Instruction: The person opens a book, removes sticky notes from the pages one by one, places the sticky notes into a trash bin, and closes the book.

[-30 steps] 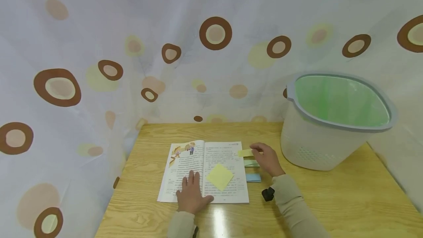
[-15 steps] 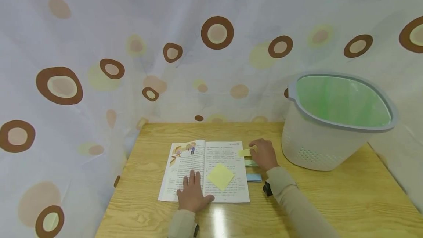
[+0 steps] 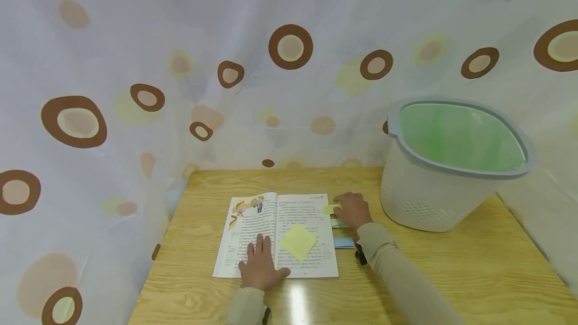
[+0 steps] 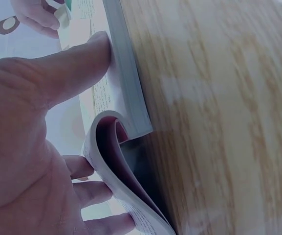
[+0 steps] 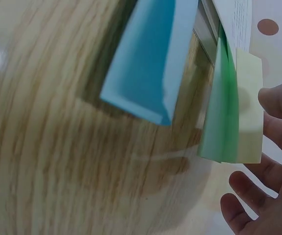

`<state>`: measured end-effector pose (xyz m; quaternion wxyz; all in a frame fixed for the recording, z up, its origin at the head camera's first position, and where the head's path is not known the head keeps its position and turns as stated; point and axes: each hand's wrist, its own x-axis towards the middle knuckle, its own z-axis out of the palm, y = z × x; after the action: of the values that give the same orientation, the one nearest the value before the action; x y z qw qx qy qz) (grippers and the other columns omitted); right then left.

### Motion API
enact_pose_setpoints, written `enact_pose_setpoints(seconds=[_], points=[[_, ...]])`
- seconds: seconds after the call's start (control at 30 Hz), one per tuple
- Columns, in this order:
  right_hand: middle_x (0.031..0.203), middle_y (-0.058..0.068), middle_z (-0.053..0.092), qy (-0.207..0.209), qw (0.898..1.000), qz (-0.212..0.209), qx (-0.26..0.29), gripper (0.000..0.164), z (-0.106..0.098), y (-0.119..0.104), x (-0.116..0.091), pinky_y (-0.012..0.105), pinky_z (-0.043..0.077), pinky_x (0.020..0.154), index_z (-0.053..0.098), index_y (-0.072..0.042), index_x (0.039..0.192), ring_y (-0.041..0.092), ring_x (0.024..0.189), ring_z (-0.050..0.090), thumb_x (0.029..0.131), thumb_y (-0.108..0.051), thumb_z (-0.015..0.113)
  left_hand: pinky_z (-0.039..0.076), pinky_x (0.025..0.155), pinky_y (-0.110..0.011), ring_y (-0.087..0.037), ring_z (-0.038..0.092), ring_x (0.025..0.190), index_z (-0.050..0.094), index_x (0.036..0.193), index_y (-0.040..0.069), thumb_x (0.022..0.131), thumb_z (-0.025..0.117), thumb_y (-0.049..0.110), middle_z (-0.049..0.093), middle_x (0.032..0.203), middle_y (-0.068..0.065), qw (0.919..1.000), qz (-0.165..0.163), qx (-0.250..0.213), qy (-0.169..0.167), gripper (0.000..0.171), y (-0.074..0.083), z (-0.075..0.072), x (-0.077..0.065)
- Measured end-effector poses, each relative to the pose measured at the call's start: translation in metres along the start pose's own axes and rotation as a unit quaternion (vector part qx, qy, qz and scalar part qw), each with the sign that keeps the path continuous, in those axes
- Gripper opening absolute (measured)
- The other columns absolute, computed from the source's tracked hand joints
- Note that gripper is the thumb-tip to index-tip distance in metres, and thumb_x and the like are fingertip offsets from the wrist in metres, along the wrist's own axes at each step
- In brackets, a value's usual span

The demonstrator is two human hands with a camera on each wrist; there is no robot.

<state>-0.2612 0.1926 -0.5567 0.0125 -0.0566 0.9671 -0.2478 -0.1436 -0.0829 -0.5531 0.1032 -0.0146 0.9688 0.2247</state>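
An open book (image 3: 295, 204) lies on the table, with a yellow square note (image 3: 299, 242) set diagonally on its right page. My left hand (image 3: 259, 267) rests on the book's lower left part, fingers spread, thumb across to the right page. At the book's upper right edge my right hand (image 3: 355, 209) holds a yellow paper strip (image 5: 249, 107) between thumb and fingers; part of the fingers is hidden behind the strip. Below it a folded green strip (image 5: 224, 112) and a folded blue strip (image 5: 143, 63) stick out from the book's side.
A pale basket (image 3: 420, 199) with a grey-blue rim stands behind and right of my right hand. The wooden table (image 3: 226, 182) meets a curtain (image 3: 253, 99) with brown rings at the back and left.
My right hand has shifted left along the yellow strip, closer to the page edge. The left hand has stayed in place on the book. The head view has shifted slightly.
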Motion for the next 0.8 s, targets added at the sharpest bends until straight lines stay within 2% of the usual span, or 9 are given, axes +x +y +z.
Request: enact_pose_setpoints(seconds=[0.37,0.8], points=[[0.126,0.021,0.065,-0.012,1.000,0.005,-0.018,0.030,-0.0028,-0.0087,-0.0006,0.071,0.042,0.095,0.071,-0.010,0.119,0.050,0.125,0.048,0.092,-0.018,0.061,0.030,0.100,-0.083,-0.050,0.027,0.147,0.033,0.152,0.005,0.073,0.082,0.049,0.026,0.163,-0.019,1.0000,0.003,-0.004,-0.002,0.102,0.0006,0.0000,0.0002],[0.127,0.021,0.065,-0.004,1.000,0.024,0.004,0.029,0.0053,-0.0019,-0.0012,0.072,0.041,0.094,0.070,-0.008,0.119,0.049,0.125,0.049,0.093,-0.017,0.058,0.031,0.100,-0.082,-0.049,0.027,0.147,0.033,0.152,0.005,0.075,0.081,0.050,0.026,0.164,-0.018,1.0000,0.004,0.006,-0.003,0.102,-0.0012,0.0011,0.0011]])
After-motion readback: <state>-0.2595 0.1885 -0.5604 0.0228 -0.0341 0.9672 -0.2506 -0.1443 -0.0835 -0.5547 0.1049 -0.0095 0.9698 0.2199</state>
